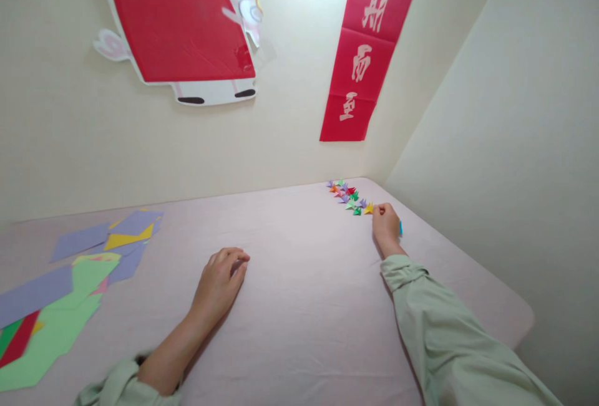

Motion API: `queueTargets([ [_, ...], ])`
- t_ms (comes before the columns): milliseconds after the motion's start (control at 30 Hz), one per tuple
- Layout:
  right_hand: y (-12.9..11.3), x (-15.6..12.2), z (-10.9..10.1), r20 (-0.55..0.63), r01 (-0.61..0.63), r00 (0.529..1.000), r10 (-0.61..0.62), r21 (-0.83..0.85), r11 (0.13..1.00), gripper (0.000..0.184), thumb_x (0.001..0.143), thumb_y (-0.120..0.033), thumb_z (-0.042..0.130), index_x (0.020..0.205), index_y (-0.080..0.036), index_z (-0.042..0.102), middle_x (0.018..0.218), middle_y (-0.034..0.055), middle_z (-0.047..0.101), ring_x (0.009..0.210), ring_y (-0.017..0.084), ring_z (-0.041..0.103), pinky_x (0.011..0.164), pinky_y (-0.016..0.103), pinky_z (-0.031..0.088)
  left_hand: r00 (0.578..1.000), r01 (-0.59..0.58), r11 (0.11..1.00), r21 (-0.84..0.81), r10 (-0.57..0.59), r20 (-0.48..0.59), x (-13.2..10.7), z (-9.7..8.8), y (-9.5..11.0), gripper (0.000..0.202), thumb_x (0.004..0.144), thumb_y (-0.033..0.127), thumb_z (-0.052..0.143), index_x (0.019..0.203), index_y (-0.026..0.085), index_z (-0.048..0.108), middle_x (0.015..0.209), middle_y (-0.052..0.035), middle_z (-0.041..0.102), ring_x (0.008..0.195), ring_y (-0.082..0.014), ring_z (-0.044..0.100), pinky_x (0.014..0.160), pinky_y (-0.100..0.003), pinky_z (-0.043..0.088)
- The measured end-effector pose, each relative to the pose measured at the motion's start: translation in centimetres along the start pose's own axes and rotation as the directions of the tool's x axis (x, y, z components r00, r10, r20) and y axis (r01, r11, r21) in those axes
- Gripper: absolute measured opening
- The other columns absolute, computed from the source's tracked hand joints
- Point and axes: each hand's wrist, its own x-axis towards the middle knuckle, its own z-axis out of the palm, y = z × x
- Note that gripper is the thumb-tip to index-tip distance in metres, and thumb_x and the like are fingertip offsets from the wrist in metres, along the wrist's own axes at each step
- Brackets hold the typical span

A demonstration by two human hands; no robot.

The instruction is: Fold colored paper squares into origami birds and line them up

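My right hand (386, 224) is at the far right of the table, fingers pinched together. Right beside its fingertips is a yellow folded paper crane (369, 209); whatever the fingers pinch is hidden. A bit of bright blue (401, 228) shows past the hand's right side, too covered to name. Small folded paper cranes (345, 199) in purple, green, red, orange and pink stand in rows just beyond and left of that hand. Around the middle left, my left hand (221, 284) rests on the table, loosely curved with a gap between thumb and fingers, holding nothing.
Loose paper sheets (70, 287) in purple, green, yellow and red overlap on the left. A pale pink cloth covers the table (299, 306), whose back edge meets the wall. A red banner (360, 82) and a cartoon cutout (182, 25) hang there. Another wall (505, 144) rises on the right.
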Motion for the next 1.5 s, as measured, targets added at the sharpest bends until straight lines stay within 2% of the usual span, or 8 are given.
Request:
queueTargets([
  [267,-1.5,-0.6,-0.6,-0.084,0.123,0.990,-0.109,0.193,0.973,0.029,0.088,-0.040,0.037,0.075,-0.020,0.054,0.073,0.0034,0.062,0.068,0.017,0.052,0.065,0.027,0.036,1.000,0.015,1.000,-0.005,-0.015,0.012,0.0,0.1,-0.1,0.019,0.086,0.028,0.048,0.090,0.021,0.065,0.104,-0.0061,0.063,0.103,-0.0241,0.056,0.095,-0.042,0.043],
  [433,-6.3,-3.6,-1.1,0.071,0.318,0.930,-0.360,0.338,0.886,0.028,0.089,-0.037,0.042,0.071,-0.019,0.053,0.065,-0.0005,0.056,0.062,0.014,0.048,0.062,0.025,0.035,1.000,0.005,1.000,-0.004,-0.005,0.011,0.1,0.2,-0.3,0.017,0.087,0.027,0.049,0.090,0.022,0.064,0.104,-0.0056,0.063,0.103,-0.0238,0.055,0.094,-0.042,0.043],
  [600,-13.4,-9.9,-1.9,0.461,0.455,0.610,-0.644,0.462,0.761,0.016,0.087,-0.027,0.048,0.080,-0.020,0.061,0.071,-0.0008,0.061,0.064,0.012,0.053,0.061,0.023,0.034,1.000,0.000,1.000,-0.011,0.000,-0.001,0.3,0.2,0.0,0.015,0.086,0.025,0.050,0.089,0.022,0.064,0.103,-0.0053,0.063,0.102,-0.0239,0.055,0.093,-0.042,0.043],
  [700,-16.8,-14.4,-2.0,0.624,0.483,0.387,-0.679,0.490,0.725,0.014,0.088,-0.027,0.050,0.093,-0.024,0.063,0.075,-0.0015,0.065,0.064,0.012,0.054,0.059,0.022,0.032,1.000,0.021,1.000,-0.021,-0.021,-0.002,-0.1,-0.2,0.7,0.015,0.085,0.021,0.050,0.088,0.022,0.064,0.100,-0.0051,0.063,0.100,-0.0233,0.056,0.092,-0.042,0.043],
  [800,-18.3,-18.2,-1.3,0.703,0.498,0.259,-0.662,0.491,0.715,0.021,0.087,-0.025,0.051,0.106,-0.025,0.062,0.077,-0.0006,0.067,0.066,0.013,0.057,0.059,0.023,0.031,0.999,0.036,0.999,-0.034,-0.037,-0.009,-0.5,-0.5,1.1,0.014,0.085,0.018,0.052,0.090,0.021,0.065,0.098,-0.0051,0.064,0.099,-0.0220,0.056,0.091,-0.039,0.044],
  [967,-17.9,-20.8,1.0,0.651,0.532,0.295,-0.699,0.496,0.686,0.021,0.090,-0.024,0.045,0.099,-0.025,0.064,0.083,0.0010,0.070,0.074,0.016,0.061,0.064,0.024,0.034,0.998,0.048,0.997,-0.056,-0.050,-0.031,-0.8,-0.9,0.5,0.014,0.084,0.014,0.053,0.089,0.021,0.064,0.097,-0.0041,0.064,0.098,-0.0201,0.055,0.090,-0.035,0.045],
  [1233,-17.2,-20.2,1.1,0.632,0.473,0.262,-0.729,0.575,0.668,0.023,0.088,-0.025,0.043,0.091,-0.023,0.066,0.083,0.0016,0.070,0.075,0.017,0.061,0.067,0.025,0.038,1.000,0.008,0.999,-0.040,-0.007,0.008,-1.2,-1.8,0.3,0.014,0.084,0.014,0.053,0.090,0.020,0.063,0.097,-0.0043,0.064,0.097,-0.0193,0.055,0.090,-0.034,0.045],
  [1500,-17.5,-20.2,0.9,0.649,0.451,0.240,-0.721,0.583,0.675,0.024,0.087,-0.027,0.043,0.089,-0.022,0.066,0.082,0.0025,0.070,0.074,0.017,0.061,0.066,0.026,0.037,0.998,0.031,0.985,0.167,-0.038,0.043,-3.6,-6.8,-4.0,0.016,0.085,0.016,0.049,0.094,0.020,0.061,0.098,-0.0063,0.063,0.097,-0.0202,0.056,0.090,-0.036,0.044],
])
